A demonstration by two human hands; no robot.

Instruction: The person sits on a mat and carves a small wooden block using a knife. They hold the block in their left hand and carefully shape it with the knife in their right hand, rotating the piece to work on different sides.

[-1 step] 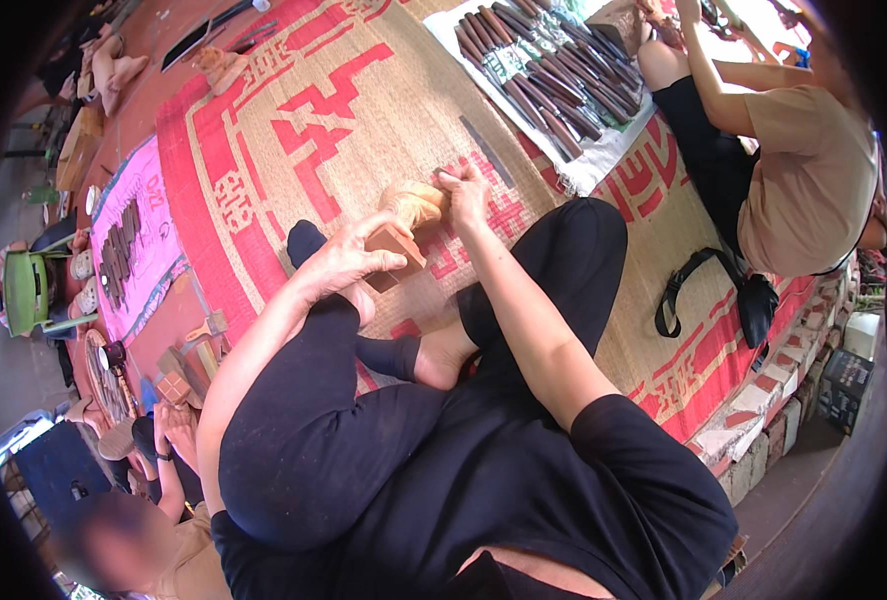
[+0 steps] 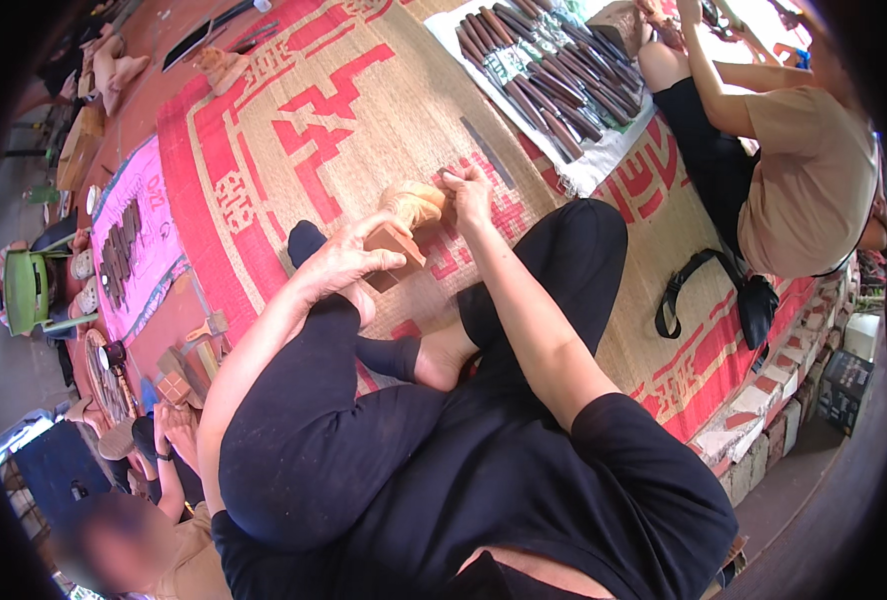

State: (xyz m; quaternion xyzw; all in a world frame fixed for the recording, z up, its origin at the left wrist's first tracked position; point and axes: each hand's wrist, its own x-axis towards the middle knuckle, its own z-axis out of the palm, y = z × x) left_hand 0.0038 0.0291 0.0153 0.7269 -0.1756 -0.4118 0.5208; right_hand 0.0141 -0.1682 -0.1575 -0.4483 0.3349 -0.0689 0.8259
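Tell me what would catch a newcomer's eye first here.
Probably the red-patterned straw mat, spread across the middle. Near the centre, the left hand grips a reddish-brown block beside a pale carving, the right hand just right of it. Then dark-handled tools on white cloth, upper right.

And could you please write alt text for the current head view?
A seated person in black holds a wooden carving in the left hand, with the right hand close beside it, fingers bent. Beneath is a red and straw-coloured mat; ahead to the right, dark-handled tools lie on a white cloth near a co-worker in tan.
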